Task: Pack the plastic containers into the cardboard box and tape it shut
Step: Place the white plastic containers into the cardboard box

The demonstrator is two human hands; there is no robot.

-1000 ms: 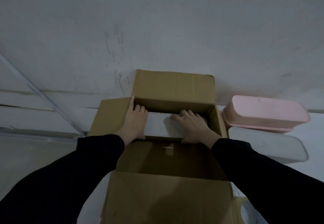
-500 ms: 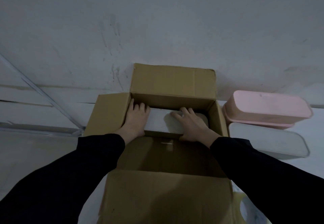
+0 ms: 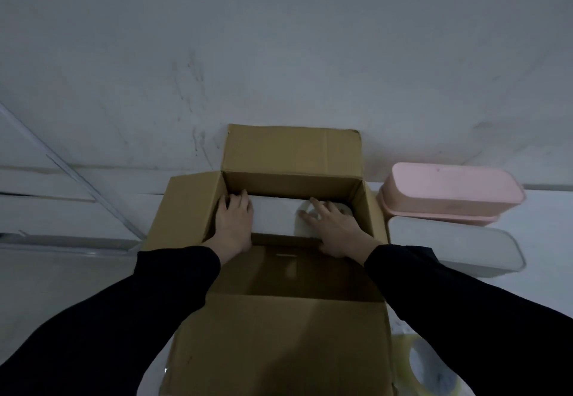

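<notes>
An open cardboard box (image 3: 291,153) stands in front of me with its flaps spread. A white plastic container (image 3: 274,217) lies inside against the far wall. My left hand (image 3: 234,225) presses on its left end, fingers curled over the far edge. My right hand (image 3: 333,228) lies flat on its right end with fingers spread. To the right of the box a pink container (image 3: 449,191) sits upside down, and a white container (image 3: 455,249) lies just in front of it. A roll of clear tape (image 3: 434,371) lies at the bottom right.
A pale wall (image 3: 279,54) rises right behind the box. The near flap (image 3: 279,343) hangs towards me over the table edge. A metal rail (image 3: 62,163) runs diagonally at the left.
The white container has sunk lower into the box. My right hand has flattened and spread its fingers on it. My view has shifted slightly.
</notes>
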